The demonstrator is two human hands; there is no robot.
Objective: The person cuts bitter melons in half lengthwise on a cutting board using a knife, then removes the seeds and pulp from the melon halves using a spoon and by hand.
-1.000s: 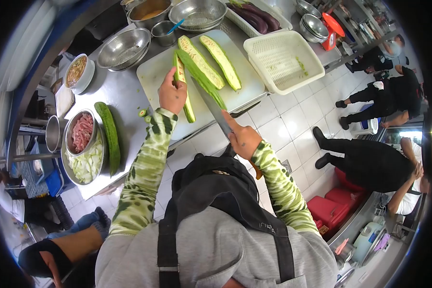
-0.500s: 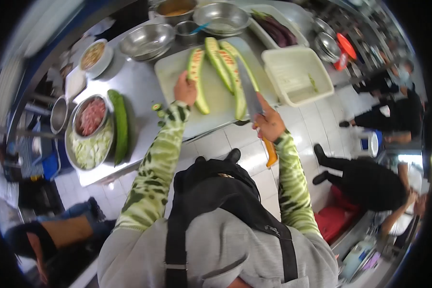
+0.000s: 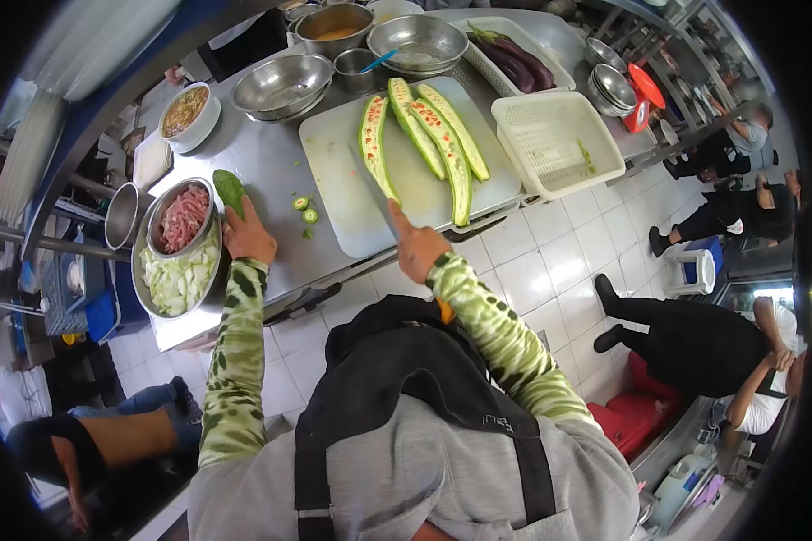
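My left hand (image 3: 248, 236) is closed around the lower part of a whole, long green gourd (image 3: 229, 188), beside the bowls on the steel table. The hand covers much of it. In my right hand (image 3: 421, 250) is a kitchen knife (image 3: 373, 189), its orange handle mostly hidden under the hand and sleeve. Its blade reaches over the near left part of the white cutting board (image 3: 334, 212). Gourd strips (image 3: 373, 135) cut lengthwise lie on the board, pale flesh up with reddish seeds. Small green end pieces (image 3: 310, 216) rest on the table between board and left hand.
A steel bowl of pale green slices (image 3: 180, 284) holds a smaller bowl of raw meat strips (image 3: 183, 221). A white basket (image 3: 559, 176) stands right of the board, eggplants (image 3: 519, 63) behind it. Steel bowls (image 3: 280, 86) line the back. Other people stand at both sides.
My left hand has let go of the left gourd strip and moved left onto the whole gourd, now tilted upward. My right hand has brought the knife left, off the right strips.
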